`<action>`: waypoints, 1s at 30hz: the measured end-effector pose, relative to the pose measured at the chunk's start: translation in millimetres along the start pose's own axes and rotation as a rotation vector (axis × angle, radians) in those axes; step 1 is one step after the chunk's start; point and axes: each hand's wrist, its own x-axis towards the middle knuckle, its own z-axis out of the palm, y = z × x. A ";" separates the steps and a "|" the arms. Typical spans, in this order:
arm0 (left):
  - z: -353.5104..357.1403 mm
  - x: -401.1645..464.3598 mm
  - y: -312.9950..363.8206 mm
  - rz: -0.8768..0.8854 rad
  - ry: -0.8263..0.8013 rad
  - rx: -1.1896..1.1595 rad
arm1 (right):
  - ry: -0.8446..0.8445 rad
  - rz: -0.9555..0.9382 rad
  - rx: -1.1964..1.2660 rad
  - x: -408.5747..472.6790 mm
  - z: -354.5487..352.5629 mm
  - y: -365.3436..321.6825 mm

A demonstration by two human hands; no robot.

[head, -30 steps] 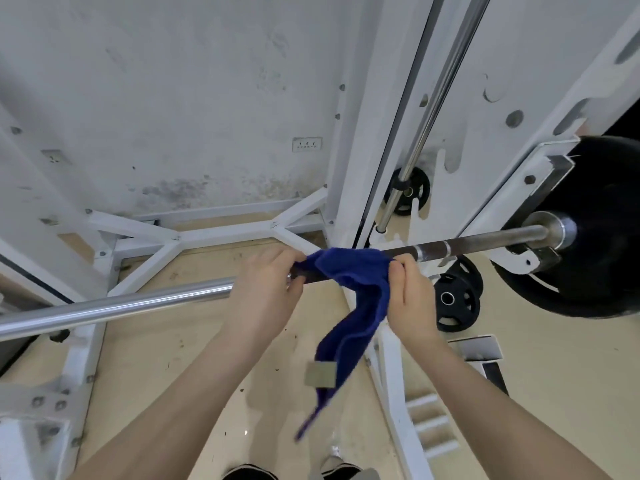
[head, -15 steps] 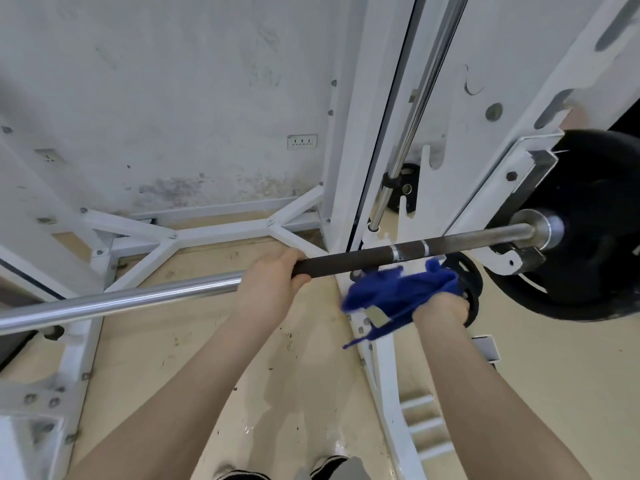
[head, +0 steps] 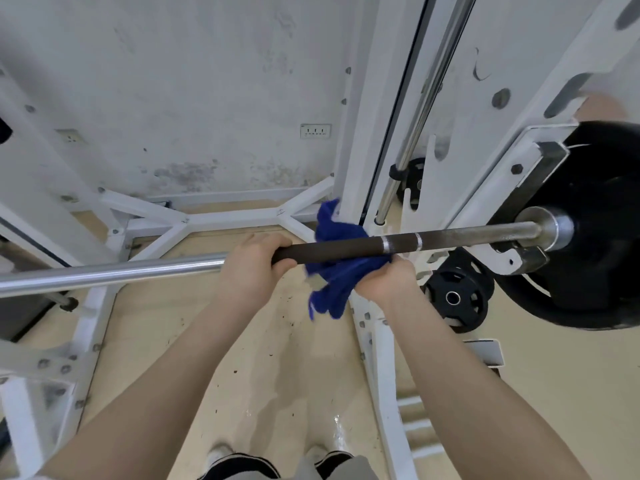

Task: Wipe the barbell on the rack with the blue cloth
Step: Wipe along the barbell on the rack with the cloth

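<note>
Now you're bracing the bar [head: 450,237] with your left hand [head: 254,263], while your right hand [head: 382,284] is bunching the cloth [head: 337,271] beneath the dark knurling; the wipe looks barely begun.

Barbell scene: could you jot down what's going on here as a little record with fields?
Setting: white rack, beige floor
Barbell: lies across the rack, black plate on its right end
Left hand: grips the bar bare, where chrome meets the dark section
Right hand: holds the blue cloth bunched up against the bar's underside
Cloth: part pokes up behind the bar, part hangs below
Floor extras: smaller plate near the rack
</note>
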 end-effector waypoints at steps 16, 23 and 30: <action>-21.5 -5.4 -25.8 0.007 -0.007 -0.039 | -0.043 -0.082 0.158 -14.3 6.9 32.9; -35.1 -12.7 -52.7 0.123 -0.018 0.058 | -0.082 0.000 0.047 -20.4 34.2 110.9; -40.0 -15.3 -57.9 0.206 0.004 0.031 | 0.175 -0.161 0.161 -12.7 36.3 85.5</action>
